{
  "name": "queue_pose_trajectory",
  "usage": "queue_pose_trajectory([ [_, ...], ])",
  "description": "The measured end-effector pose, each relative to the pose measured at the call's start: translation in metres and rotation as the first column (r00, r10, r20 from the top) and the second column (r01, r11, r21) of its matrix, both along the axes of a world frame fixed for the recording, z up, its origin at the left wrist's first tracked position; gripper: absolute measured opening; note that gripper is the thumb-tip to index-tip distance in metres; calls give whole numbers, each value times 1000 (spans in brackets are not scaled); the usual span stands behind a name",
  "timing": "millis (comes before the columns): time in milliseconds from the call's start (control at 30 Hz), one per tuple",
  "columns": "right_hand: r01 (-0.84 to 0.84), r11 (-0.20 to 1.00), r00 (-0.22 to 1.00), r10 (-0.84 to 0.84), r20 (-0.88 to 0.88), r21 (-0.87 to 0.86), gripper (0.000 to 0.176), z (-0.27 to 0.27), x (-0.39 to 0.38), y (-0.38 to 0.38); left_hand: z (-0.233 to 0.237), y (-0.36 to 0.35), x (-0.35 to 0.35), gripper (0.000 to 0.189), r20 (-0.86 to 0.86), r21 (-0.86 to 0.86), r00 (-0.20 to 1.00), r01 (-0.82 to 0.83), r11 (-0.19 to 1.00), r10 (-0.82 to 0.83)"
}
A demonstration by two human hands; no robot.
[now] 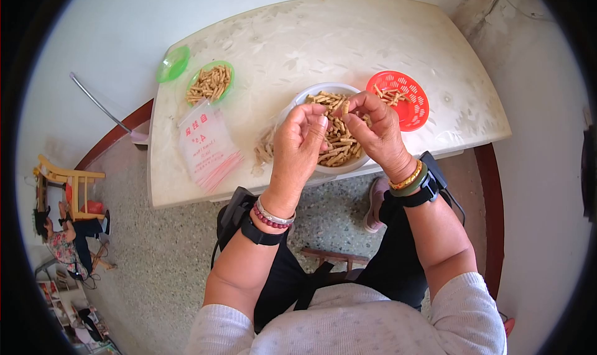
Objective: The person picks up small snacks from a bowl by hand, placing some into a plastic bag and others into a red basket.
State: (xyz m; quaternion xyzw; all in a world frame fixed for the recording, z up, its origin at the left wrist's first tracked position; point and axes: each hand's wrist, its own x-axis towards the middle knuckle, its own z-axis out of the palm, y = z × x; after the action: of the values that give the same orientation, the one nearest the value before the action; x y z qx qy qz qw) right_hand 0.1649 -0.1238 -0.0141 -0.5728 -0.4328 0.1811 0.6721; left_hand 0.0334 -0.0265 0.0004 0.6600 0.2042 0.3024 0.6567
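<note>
A white bowl [357,163] full of short tan stick pieces [339,153] stands at the table's near edge. Both my hands are above it. My right hand [380,131] pinches one short tan stick piece [346,108] between thumb and fingers. Close beside it, my left hand [303,134] has its fingers curled toward the thumb; what lies between them, if anything, is too small to make out. A clear bag [264,145] with more tan pieces lies left of the bowl, partly hidden by my left wrist.
To the right of the bowl sits a red perforated basket [415,115] with a few pieces. At left are a green plate [230,84] heaped with pieces, another green dish [173,64] and printed zip bags [208,147] on the table [298,38]. Another person [71,237] sits far left.
</note>
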Motion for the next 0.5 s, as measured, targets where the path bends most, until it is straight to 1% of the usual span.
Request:
queue_pose_trajectory([
  [33,0,1000,1000,0,-1,0,8,2,0,-2,0,0,0,19,-1,0,1000,0,1000,0],
  [67,36,998,987,-26,161,-57,9,6,0,-5,-1,1,0,19,18,64,1000,-12,998,11],
  [100,80,991,946,-41,321,-108,9,9,-1,-6,-1,2,0,18,37,129,999,-27,991,22],
  [133,78,991,946,-40,321,-107,9,10,-2,-6,-2,3,0,18,38,129,999,-28,991,24],
  [200,34,997,924,-4,382,-73,11,11,-4,-5,-3,3,0,16,43,140,999,-19,990,13],
  [333,-17,996,947,42,317,-84,12,9,-5,-3,-4,4,0,13,15,158,1000,-17,987,15],
  [400,-66,996,990,73,117,-67,14,6,-5,-3,-1,5,-1,9,52,21,998,-27,999,26],
  [433,-66,996,990,73,116,-66,14,5,-3,-2,0,6,-2,9,51,21,998,-27,999,26],
  [500,-111,992,993,112,21,-56,16,3,0,-1,2,8,-3,7,115,-131,993,10,991,5],
])
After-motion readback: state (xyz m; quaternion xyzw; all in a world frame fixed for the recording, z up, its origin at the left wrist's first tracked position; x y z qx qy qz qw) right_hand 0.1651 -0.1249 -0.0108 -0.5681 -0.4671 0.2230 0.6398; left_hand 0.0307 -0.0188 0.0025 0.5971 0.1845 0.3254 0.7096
